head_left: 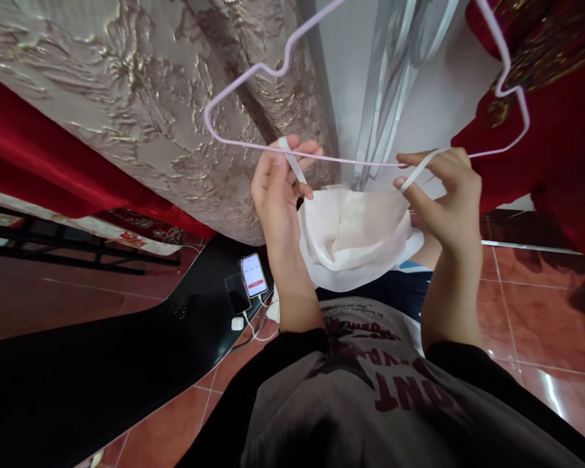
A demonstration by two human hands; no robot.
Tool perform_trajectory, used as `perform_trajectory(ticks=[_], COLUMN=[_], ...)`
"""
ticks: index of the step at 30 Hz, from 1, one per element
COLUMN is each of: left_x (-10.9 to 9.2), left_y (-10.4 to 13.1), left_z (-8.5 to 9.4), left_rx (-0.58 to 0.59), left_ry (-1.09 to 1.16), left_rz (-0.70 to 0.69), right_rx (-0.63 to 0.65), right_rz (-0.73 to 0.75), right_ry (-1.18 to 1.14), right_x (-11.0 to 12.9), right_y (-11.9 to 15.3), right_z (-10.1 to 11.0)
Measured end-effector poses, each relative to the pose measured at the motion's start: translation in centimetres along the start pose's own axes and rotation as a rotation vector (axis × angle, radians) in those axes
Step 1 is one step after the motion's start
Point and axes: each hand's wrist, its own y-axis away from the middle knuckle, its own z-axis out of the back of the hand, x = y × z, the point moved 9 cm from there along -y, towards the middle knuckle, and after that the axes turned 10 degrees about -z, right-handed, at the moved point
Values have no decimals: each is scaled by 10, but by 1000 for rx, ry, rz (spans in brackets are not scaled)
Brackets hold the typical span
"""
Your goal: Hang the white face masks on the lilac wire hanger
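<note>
A lilac wire hanger (344,160) hangs in front of me, its bottom bar running across both hands. A white cloth garment (355,227) with thin straps drapes below the bar, between my forearms. One white strap (292,160) crosses the fingers of my left hand (280,185), which is at the bar with its fingertips partly spread. The other white strap (419,170) is stretched between the thumb and fingers of my right hand (448,195), also at the bar. Whether the hands grip the bar itself I cannot tell.
Shiny embossed fabric (141,84) hangs at the left, and red garments (560,130) hang at the right. On a black surface (102,351) lie two phones, one a lit phone (254,274), with charging cables and a small white case (237,323). Red tiles (541,305) cover the floor.
</note>
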Motion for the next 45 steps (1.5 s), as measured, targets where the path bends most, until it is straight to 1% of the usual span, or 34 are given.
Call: perform_trajectory(ticks=[2,5,6,8,9,10,12,13,14,15,16,18,19,22,23,24,26,27,28,29,30,31,32,33,34,35,36,37,38,39,41,43,45], left_x=[-13,-40,-47,-56,-60,-63,-68,-69,-69,-67,-65,-65,-67,-72,-72,-70,-70,-69,-68,-66,-63,-59,-55,-52,-50,-45,-40,-28,-14,0,19,23,21], left_y=[-4,-5,-5,-10,-14,-19,-33,-40,-48,-56,-63,-76,-81,-92,-95,-96,-94,-90,-88,-89,-92,-94,-94,-91,-86,-80,-72,-61,-50,-40,-24,-17,-16], left_z=[18,50,58,67,69,68,59,53,46,40,38,38,35,13,9,11,27,35,38,37,32,23,14,7,3,5,12,22,28,28,23,17,14], left_rx=[-112,-331,-372,-382,-357,-306,-135,-38,52,118,144,124,125,218,197,114,-181,-310,-371,-349,-253,-121,8,97,128,88,-11,-144,-253,-285,-281,-243,-228], left_ry=[-65,-243,-308,-410,-428,-418,-354,-330,-328,-353,-401,-511,-556,-656,-676,-681,-625,-593,-578,-583,-604,-629,-640,-622,-577,-517,-432,-346,-271,-220,-169,-158,-158], left_rz=[-94,-315,-365,-417,-438,-470,-514,-510,-472,-398,-307,-137,-85,-15,25,80,173,203,212,206,187,144,83,3,-79,-126,-157,-121,-63,-8,62,50,19], right_rx=[-37,-48,-47,-43,-43,-48,-83,-106,-119,-114,-103,-50,-25,24,34,39,32,25,20,15,8,-2,-14,-29,-44,-55,-60,-60,-61,-54,-67,-142,-276], right_rz=[-2,14,24,48,60,72,95,100,97,84,69,38,30,21,17,15,15,18,20,22,24,27,29,30,30,29,28,27,33,40,69,100,123], right_ry=[-28,-37,-37,-44,-52,-63,-93,-102,-99,-87,-73,-40,-29,-5,0,1,-10,-16,-21,-23,-23,-19,-13,-6,1,7,11,13,10,6,-29,-100,-172], right_x=[-4,-4,-3,-2,-2,-2,-1,-2,-2,-3,-4,-5,-5,-4,-4,-4,-4,-4,-4,-4,-4,-4,-4,-4,-4,-5,-5,-4,-2,0,4,3,-9], right_y=[3,7,7,6,5,4,5,6,7,7,8,8,8,7,6,6,7,8,8,9,10,10,10,10,10,10,10,10,11,11,12,14,16], right_z=[2,9,13,19,21,23,25,25,24,21,18,10,7,1,-1,-2,-3,-3,-3,-3,-3,-2,-1,0,1,1,1,0,-1,-2,-1,9,28])
